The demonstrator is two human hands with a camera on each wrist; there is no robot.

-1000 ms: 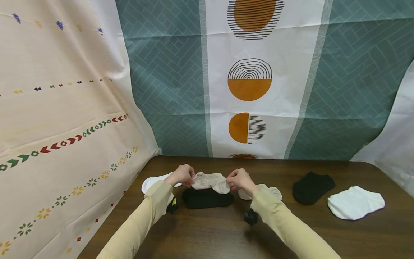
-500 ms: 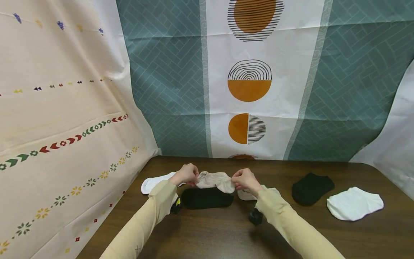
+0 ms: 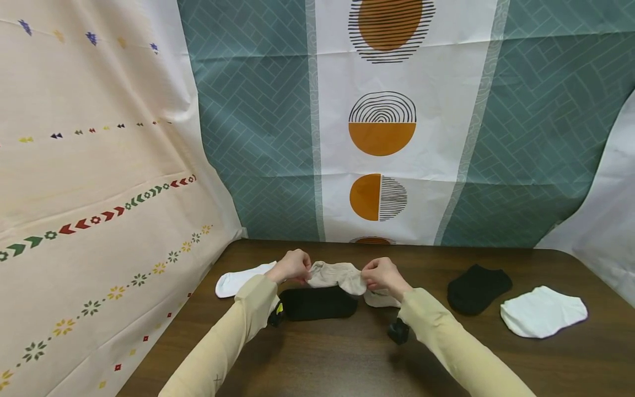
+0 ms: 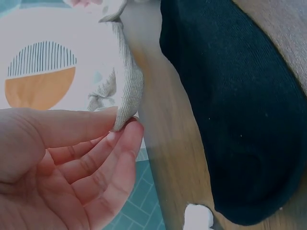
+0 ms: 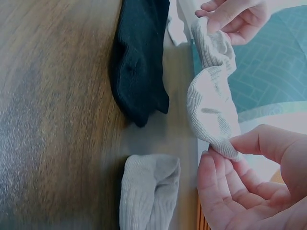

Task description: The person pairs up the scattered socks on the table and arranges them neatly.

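Note:
Both hands hold up a light grey-beige ribbed sock (image 3: 337, 277) by its two ends. My left hand (image 3: 292, 267) pinches one end between thumb and fingertips, as the left wrist view shows of that hand (image 4: 81, 163). The other end is pinched by my right hand (image 3: 386, 275); in the right wrist view this hand (image 5: 254, 177) grips the sock (image 5: 213, 105) at its lower tip. Below the held sock a black sock (image 3: 318, 304) lies flat on the table. A second grey-beige sock (image 3: 381, 299) rests on the wood, partly hidden by my right arm.
A white sock (image 3: 238, 282) lies at the left, partly behind my left hand. On the right are another black sock (image 3: 478, 289) and a white sock (image 3: 543, 312). Patterned cloths hang behind and to the left of the brown table (image 3: 327, 364).
Both hands have shifted a little to the right with the held sock stretched between them. The socks on the table have stayed in place.

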